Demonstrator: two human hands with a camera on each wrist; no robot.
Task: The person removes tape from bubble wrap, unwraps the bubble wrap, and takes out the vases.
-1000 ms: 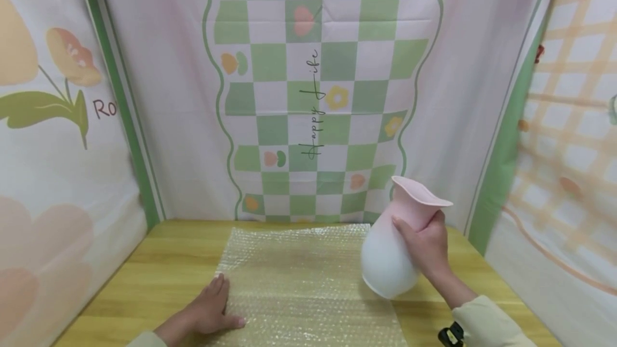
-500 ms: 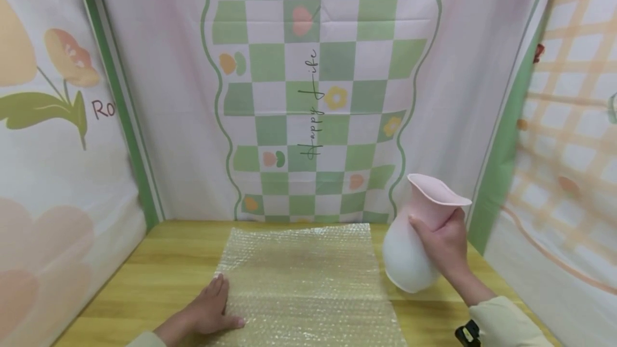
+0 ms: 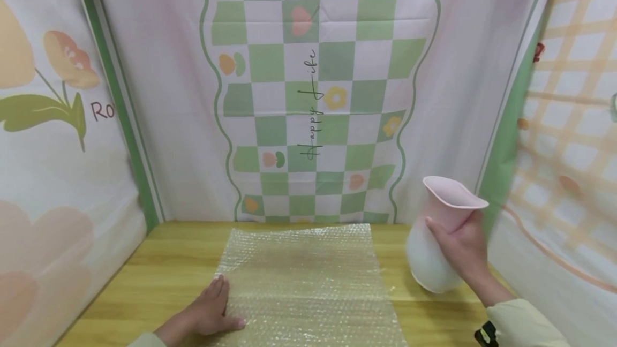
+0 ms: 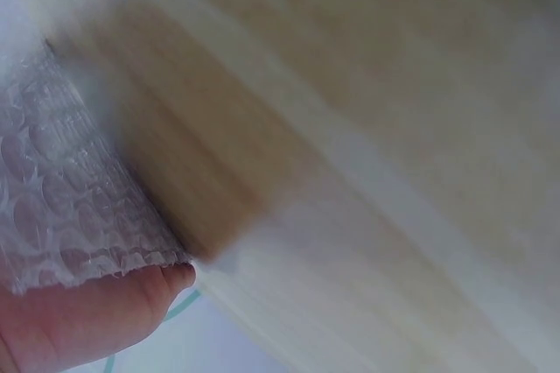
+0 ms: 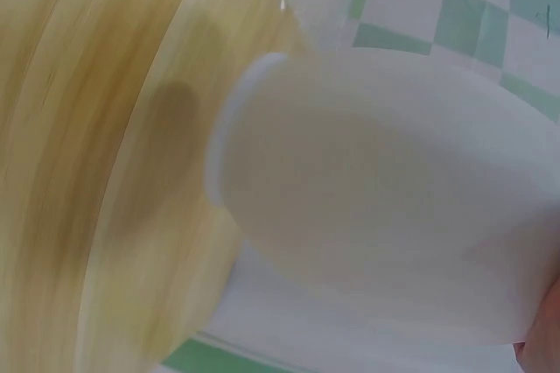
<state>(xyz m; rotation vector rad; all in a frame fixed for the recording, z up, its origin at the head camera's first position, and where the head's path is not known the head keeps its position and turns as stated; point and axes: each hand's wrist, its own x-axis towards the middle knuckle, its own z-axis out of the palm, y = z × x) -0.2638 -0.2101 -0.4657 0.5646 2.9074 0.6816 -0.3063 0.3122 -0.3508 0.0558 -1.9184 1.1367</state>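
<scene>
A sheet of clear bubble wrap (image 3: pixel 308 283) lies flat on the wooden table. My left hand (image 3: pixel 208 307) rests on its left edge, fingers extended and thumb out to the side. In the left wrist view, one digit shows beside the edge of the bubble wrap (image 4: pixel 66 189). To the right of the sheet, my right hand (image 3: pixel 463 242) grips a vase by its neck. The vase (image 3: pixel 429 258) is pink at the flared rim and white at the rounded body, and leans slightly. In the right wrist view, the base of the vase (image 5: pixel 367 189) is apart from the table, with a shadow beside it.
The wooden table (image 3: pixel 144 277) is enclosed by printed cloth: a green-and-white checked panel (image 3: pixel 332 63) at the back, a flower-printed side (image 3: pixel 48 175) at left and an orange-lattice side (image 3: pixel 564 138) at right. Several prints decorate the cloth.
My right hand has carried the vase to the right, off the bubble wrap's edge, and the vase stands more upright. The left hand and the sheet have stayed in place.
</scene>
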